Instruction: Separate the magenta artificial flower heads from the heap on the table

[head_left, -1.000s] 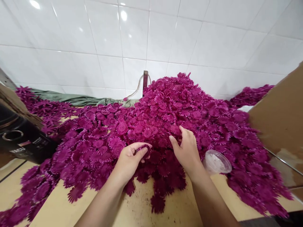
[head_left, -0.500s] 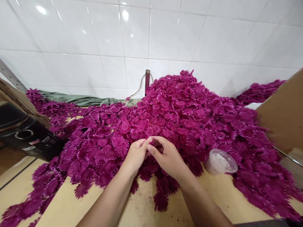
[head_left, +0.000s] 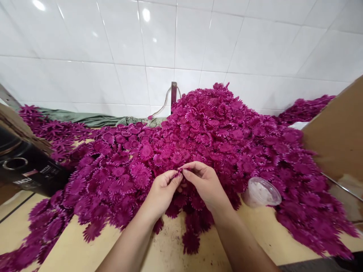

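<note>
My left hand (head_left: 161,192) and my right hand (head_left: 208,187) meet at the fingertips, low over the front of a large heap of magenta artificial flower heads (head_left: 218,124). Thumb and forefinger of each hand pinch a small magenta flower piece (head_left: 178,173), mostly covered by the fingers. Its full shape cannot be made out. Beneath and around the hands lie flat, round flower heads with fringed edges. To the right of my right hand, a clear plastic cup (head_left: 262,192) with whitish contents leans tilted against the flowers.
Flowers spread over the yellowish tabletop (head_left: 167,249). A black box (head_left: 34,170) stands at the left and a brown cardboard panel (head_left: 334,132) at the right. Behind are a green cloth (head_left: 90,118), a metal bracket (head_left: 174,94) with a cord, and a white tiled wall (head_left: 198,41).
The fingertips have shifted slightly apart, and a bit of magenta now shows between them. The right hand has turned a little. The whole view has moved slightly.
</note>
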Action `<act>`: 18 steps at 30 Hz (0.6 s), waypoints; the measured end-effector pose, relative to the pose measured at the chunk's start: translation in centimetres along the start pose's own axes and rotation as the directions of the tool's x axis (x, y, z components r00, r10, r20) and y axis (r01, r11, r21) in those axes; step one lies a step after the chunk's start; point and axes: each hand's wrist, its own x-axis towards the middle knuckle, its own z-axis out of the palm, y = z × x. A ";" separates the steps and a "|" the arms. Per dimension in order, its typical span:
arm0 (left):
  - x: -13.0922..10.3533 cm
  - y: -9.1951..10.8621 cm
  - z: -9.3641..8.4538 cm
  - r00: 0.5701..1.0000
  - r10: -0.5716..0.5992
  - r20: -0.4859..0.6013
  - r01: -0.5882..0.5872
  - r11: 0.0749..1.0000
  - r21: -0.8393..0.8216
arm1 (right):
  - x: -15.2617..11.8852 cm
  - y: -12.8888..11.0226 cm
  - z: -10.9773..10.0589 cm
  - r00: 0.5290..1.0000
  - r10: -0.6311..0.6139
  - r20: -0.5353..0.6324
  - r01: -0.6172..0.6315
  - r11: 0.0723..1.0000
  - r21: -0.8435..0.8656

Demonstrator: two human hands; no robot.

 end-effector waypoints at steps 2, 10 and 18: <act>-0.1 0.0 0.0 0.999 -0.017 -0.029 0.017 1.000 -0.002 | 0.2 -0.2 0.0 0.999 -0.019 -0.046 0.019 1.000 0.017; -1.5 -0.2 -1.7 0.968 -0.021 -0.252 0.012 0.999 -0.037 | 2.6 -1.1 -5.5 0.884 -0.122 -0.452 0.164 0.985 0.055; -1.2 0.2 -1.0 0.983 0.062 -0.171 -0.042 0.992 0.120 | 0.8 -1.5 -2.7 0.887 -0.441 -0.137 0.273 0.741 -0.613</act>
